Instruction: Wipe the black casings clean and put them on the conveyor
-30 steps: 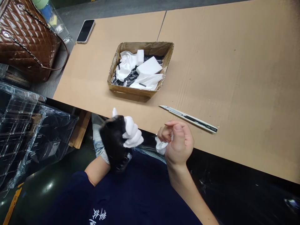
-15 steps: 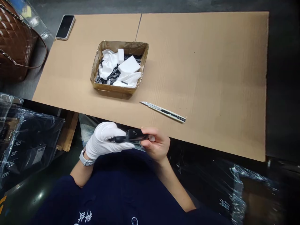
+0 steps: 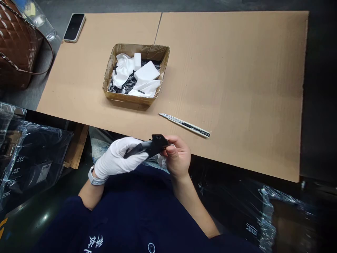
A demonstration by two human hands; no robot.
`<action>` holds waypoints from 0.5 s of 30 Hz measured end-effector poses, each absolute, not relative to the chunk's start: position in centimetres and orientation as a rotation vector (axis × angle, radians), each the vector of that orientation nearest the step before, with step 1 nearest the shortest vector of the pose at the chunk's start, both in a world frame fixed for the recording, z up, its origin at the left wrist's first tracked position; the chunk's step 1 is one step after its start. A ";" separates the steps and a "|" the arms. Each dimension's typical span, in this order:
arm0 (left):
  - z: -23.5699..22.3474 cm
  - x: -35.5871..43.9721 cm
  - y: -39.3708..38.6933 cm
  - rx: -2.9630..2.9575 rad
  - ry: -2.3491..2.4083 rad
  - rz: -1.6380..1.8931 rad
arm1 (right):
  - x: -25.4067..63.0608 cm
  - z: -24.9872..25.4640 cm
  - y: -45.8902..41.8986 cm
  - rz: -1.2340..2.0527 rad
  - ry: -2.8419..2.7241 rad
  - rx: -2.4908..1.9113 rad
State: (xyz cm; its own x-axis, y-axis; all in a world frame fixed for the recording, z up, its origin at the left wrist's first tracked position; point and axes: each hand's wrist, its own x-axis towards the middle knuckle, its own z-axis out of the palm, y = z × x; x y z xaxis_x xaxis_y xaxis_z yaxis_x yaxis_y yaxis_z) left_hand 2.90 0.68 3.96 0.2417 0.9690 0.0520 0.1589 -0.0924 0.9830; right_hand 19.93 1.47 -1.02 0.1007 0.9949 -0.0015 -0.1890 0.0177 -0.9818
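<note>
My left hand, in a white glove, grips a flat black part just in front of the table's near edge. My bare right hand pinches the part's right end and also keeps a small white cloth tucked under its fingers. Both hands sit over my lap, close together. On the cardboard sheet behind them lies a slim utility knife, and further back stands an open cardboard box with white cloths and several small black pieces.
A phone lies at the sheet's far left corner. A brown quilted bag stands at the left edge. Plastic-wrapped black trays are stacked low on the left, and more plastic wrap lies low on the right.
The head view swung left, then steadied. The black part went from held upright in my left hand to lying across both hands, now tilted up at its right end.
</note>
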 end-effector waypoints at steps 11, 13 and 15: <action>0.4 2.3 0.5 1.130 1.146 1.183 | 19.6 1.9 0.7 1.171 -1.186 -1.026; 0.4 2.1 0.5 1.169 1.137 1.184 | 19.6 1.7 0.9 1.199 -1.175 -1.011; 0.6 2.0 0.6 1.239 1.130 1.181 | 19.6 1.6 1.2 1.207 -1.114 -0.965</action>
State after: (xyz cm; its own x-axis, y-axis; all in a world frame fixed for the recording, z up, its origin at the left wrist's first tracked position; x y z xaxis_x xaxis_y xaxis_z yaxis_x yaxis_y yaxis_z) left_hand 1.99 0.63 0.59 0.0714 0.9973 0.0199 -0.0243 -0.0182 0.9995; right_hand 19.58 1.16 1.62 0.0123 0.9919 0.1261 -0.2053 0.1259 -0.9706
